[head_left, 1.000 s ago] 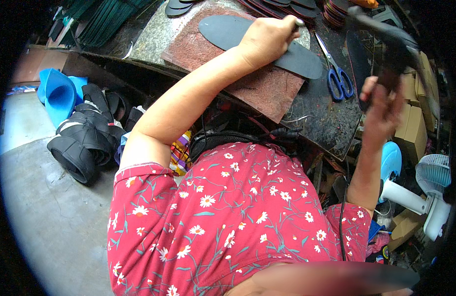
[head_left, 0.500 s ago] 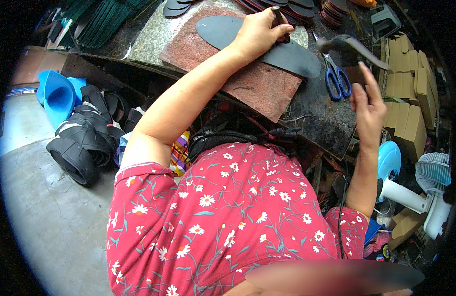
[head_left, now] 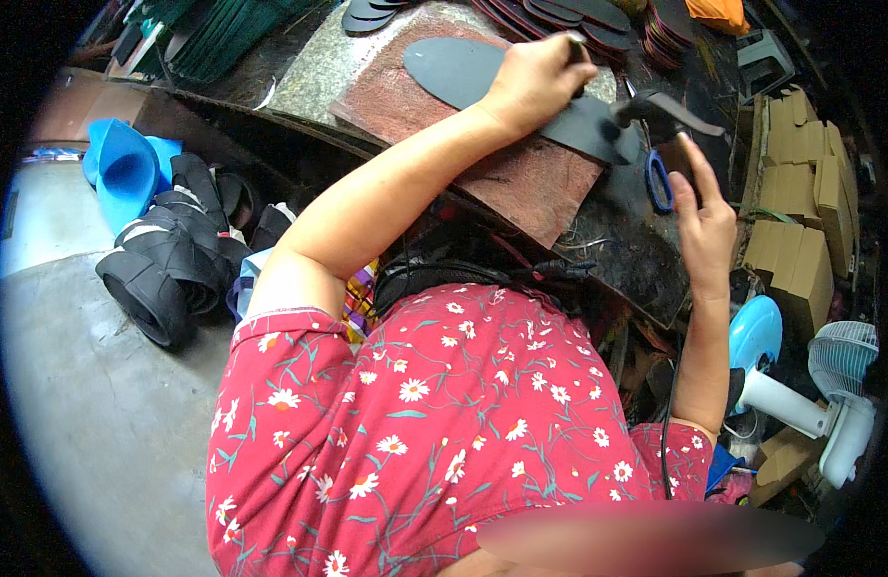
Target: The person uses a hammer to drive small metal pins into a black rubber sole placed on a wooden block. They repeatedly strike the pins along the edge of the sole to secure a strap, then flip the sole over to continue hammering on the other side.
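A long black shoe sole [head_left: 453,69] lies flat on a reddish-brown board [head_left: 497,192] on the workbench. Over its middle, my left hand [head_left: 538,85] is closed around a short, dark, upright punch-like tool [head_left: 576,48]. My fingers hide most of that tool, including its lower end. At the right end of the sole, my right hand [head_left: 705,226] grips a hammer. Its dark, curved head [head_left: 670,111] is blurred and overlaps the sole's right end in view; I cannot tell whether they touch. Blue-handled scissors [head_left: 659,181] lie beside it, partly covered by the hammer.
Stacks of dark soles [head_left: 583,17] stand along the bench's far side, with more at a grey stone slab [head_left: 304,77]. Cardboard boxes [head_left: 788,255] and a white fan [head_left: 843,361] are at the right. Black shoe pieces [head_left: 170,260] and blue sheets [head_left: 122,168] lie at the left.
The hammer has swung down and left with my right hand, now overlapping the sole's right end and part of the scissors. My left hand keeps its grip over the sole. The whole view has shifted slightly.
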`<state>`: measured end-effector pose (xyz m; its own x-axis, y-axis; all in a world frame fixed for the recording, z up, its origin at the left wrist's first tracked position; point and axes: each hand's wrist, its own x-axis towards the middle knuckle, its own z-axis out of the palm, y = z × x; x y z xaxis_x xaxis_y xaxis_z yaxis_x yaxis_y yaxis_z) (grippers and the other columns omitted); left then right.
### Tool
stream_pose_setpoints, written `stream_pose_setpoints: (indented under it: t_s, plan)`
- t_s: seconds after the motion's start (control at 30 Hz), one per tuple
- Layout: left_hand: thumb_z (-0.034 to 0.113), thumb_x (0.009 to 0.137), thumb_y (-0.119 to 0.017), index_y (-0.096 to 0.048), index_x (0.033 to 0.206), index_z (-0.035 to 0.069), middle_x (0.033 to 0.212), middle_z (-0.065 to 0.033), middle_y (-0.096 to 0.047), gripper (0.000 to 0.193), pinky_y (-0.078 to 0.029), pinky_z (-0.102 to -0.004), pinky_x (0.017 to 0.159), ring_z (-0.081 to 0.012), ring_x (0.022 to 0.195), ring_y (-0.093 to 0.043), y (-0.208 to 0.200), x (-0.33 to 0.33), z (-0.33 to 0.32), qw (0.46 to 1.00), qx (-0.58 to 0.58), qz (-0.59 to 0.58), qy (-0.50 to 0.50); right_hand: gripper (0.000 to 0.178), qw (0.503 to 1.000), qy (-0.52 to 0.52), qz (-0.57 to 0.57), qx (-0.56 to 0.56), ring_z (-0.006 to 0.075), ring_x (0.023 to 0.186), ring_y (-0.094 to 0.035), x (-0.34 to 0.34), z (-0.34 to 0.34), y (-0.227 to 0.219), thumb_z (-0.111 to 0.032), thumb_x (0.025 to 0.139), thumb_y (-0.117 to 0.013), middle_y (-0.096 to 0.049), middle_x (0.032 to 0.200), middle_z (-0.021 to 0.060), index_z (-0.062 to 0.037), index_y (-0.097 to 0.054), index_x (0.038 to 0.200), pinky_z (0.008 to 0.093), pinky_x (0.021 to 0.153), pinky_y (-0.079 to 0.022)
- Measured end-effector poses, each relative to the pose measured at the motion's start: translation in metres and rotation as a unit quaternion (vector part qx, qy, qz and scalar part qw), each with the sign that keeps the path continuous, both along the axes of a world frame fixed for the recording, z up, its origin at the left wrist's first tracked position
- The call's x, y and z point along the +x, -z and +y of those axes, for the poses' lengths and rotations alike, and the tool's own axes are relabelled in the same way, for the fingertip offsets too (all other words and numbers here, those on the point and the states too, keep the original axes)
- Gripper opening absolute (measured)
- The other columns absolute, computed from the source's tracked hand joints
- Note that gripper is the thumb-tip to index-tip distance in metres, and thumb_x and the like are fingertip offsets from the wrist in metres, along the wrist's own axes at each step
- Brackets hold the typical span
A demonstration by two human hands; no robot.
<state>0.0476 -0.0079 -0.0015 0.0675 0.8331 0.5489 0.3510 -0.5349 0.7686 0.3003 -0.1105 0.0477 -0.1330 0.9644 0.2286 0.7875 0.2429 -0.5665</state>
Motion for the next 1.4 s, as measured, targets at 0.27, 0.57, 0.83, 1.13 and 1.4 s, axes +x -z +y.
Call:
stream_pose_setpoints:
  t_s: [0.27,0.57,0.83,1.13,1.4]
  plan:
    - [0.011,0.093,-0.068,-0.062,0.093,0.002,0.081,-0.0066,-0.07,0.01,-0.056,-0.0254,0.064,-0.0114,0.07,-0.066,-0.01,-0.063,0.007,0.963,-0.086,-0.255,0.026,0.043,0.993,-0.011,-0.116,0.004,0.0386,0.09,-0.069,-0.006,0.002,0.005,-0.038,0.097,-0.059,-0.071,0.106,0.016,-0.0328,-0.053,0.14,0.0449,0.074,-0.054]
    - [0.013,0.089,-0.075,-0.067,0.094,0.001,0.083,-0.0052,-0.071,0.016,-0.056,-0.0247,0.068,-0.0099,0.073,-0.067,0.003,-0.059,-0.008,0.976,-0.167,-0.135,0.031,0.041,0.995,-0.023,-0.094,-0.014,0.0377,0.092,-0.069,0.0,0.008,0.0,-0.038,0.097,-0.059,-0.07,0.104,0.0179,-0.0307,-0.056,0.138,0.0434,0.077,-0.054]
    - [0.015,0.086,-0.076,-0.07,0.089,0.001,0.077,-0.0064,-0.073,0.016,-0.055,-0.0253,0.065,-0.0096,0.069,-0.068,0.001,-0.054,-0.004,0.988,-0.131,-0.078,0.012,0.04,0.99,-0.085,0.085,0.07,0.0166,0.094,-0.067,-0.012,0.01,-0.05,-0.017,0.099,-0.06,-0.07,0.112,0.0117,-0.008,-0.057,0.138,0.0289,0.079,-0.051]
    - [0.019,0.086,-0.076,-0.071,0.091,0.003,0.077,-0.0082,-0.073,0.018,-0.056,-0.0278,0.065,-0.0114,0.069,-0.069,0.005,-0.049,0.0,0.985,-0.15,-0.079,-0.013,0.039,0.933,-0.107,0.26,0.226,0.0109,0.06,-0.051,-0.016,0.008,-0.079,-0.024,0.103,-0.053,-0.061,0.075,0.0086,0.0001,-0.053,0.134,0.0247,0.055,-0.041]
    - [0.026,0.086,-0.074,-0.063,0.096,0.006,0.076,-0.0184,-0.067,0.024,-0.055,-0.0419,0.064,-0.0372,0.073,-0.068,-0.003,-0.029,-0.011,0.97,0.084,0.213,-0.083,0.044,0.975,-0.116,0.17,0.084,0.0169,0.07,-0.064,-0.034,0.023,-0.032,-0.03,0.1,-0.06,-0.069,0.089,0.0128,-0.0159,-0.053,0.141,0.0296,0.062,-0.049]
